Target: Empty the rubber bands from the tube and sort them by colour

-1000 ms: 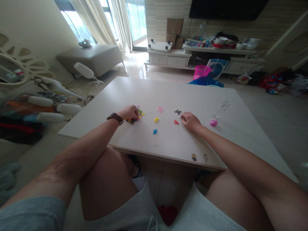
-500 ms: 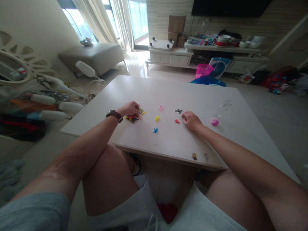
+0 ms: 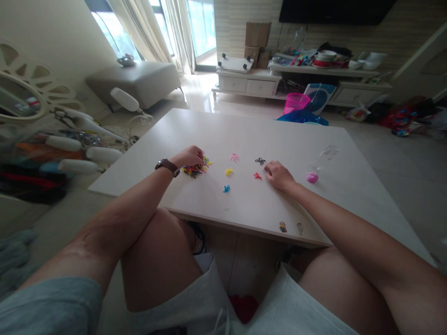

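My left hand (image 3: pixel 193 156) is closed, its fingertips pressed together at a mixed-colour pile of small rubber bands (image 3: pixel 195 171); what they grip is hidden. Curled fingers rest on the table where my right hand (image 3: pixel 278 174) lies, beside the black rubber bands (image 3: pixel 260 161) and the red rubber bands (image 3: pixel 257 176); anything under those fingers is out of sight. Between my hands are small groups of pink bands (image 3: pixel 234 157), yellow bands (image 3: pixel 228 172) and blue bands (image 3: pixel 226 188).
The white table (image 3: pixel 195 204) carries a pink round object (image 3: pixel 312 177) and a clear plastic container (image 3: pixel 328 152) on the right. Near its front edge lie a yellow cartoon figure (image 3: pixel 282 227) and a small pale piece (image 3: pixel 300 228). A lamp with white shades (image 3: pixel 101 155) stands at the left.
Both hands stay nearly where they were, left at the mixed pile and right by the red and black bands. The whole view has shifted very slightly.
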